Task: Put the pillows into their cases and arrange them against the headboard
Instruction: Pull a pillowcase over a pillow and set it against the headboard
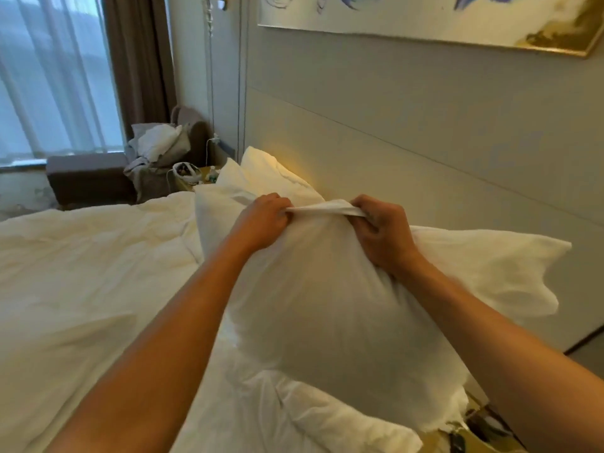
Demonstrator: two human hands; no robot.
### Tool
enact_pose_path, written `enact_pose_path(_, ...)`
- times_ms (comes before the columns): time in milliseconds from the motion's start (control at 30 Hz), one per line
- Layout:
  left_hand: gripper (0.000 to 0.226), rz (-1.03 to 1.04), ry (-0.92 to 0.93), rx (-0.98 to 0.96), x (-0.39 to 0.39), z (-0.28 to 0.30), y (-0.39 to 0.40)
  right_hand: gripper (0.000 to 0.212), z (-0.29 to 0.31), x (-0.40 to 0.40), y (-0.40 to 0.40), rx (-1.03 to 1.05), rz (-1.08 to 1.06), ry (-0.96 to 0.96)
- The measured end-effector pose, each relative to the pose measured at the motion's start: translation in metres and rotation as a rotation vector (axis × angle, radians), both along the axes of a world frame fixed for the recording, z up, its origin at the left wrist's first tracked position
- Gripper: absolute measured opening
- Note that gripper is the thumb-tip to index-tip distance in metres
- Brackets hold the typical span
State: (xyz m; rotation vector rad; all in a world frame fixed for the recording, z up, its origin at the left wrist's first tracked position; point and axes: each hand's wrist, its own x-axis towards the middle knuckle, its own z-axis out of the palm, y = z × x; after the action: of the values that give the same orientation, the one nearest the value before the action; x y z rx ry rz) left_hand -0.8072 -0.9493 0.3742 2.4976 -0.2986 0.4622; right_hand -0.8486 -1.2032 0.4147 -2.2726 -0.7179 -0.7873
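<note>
Room: hotel-type bedrm, white duvet (81, 273) over bed, grey headboard (425, 152) running along the right, curtained window far left.
Task thing: pillow (327, 305) in white case, held up over the bed's head end, between the two forearms, just beside the headboard.
L hand (264, 220): fist clamped on case's top edge (323, 209).
R hand (382, 230): fist clamped on same edge, near the L, a short strip of cloth pulled taut between them.
Key relation: pillow hangs down and toward the wearer from both hands; long axis approx. top-to-bottom of view; headboard lies to the right, so R hand is nearer it.
Count: 1 pillow in hand; 2 cased pillows (261, 178) propped at headboard beyond; poss. 1 more lying below (310, 420), blurred.
Step, my read: shaking filling down into case, then set it beside the others.
</note>
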Motion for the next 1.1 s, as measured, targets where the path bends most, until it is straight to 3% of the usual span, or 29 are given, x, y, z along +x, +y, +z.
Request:
enact_pose_path(167,0.022,-0.017,-0.025,0.089,-0.008,-0.02,0.0,0.016,-0.052,-0.006,-0.034,0.004,-0.084,0.119)
enact_pose_path(333,0.022,-0.061,0.186,0.271,-0.034,-0.06,-0.008,0.021,-0.13,-0.013,-0.056,-0.062,-0.156,0.343)
enact_pose_path(600,0.022,0.039,0.445,0.253,-0.088,-0.171,-0.021,0.041,-0.239,-0.028,-0.067,-0.123,-0.137,0.637)
enact_pose_path(700,0.022,0.07,0.546,0.237,-0.11,-0.21,-0.025,0.039,-0.271,-0.041,-0.064,-0.183,-0.099,0.76)
enact_pose_path(1100,0.018,0.266,0.55,0.271,-0.106,-0.234,-0.038,0.013,-0.272,-0.021,-0.108,-0.214,-0.086,0.583)
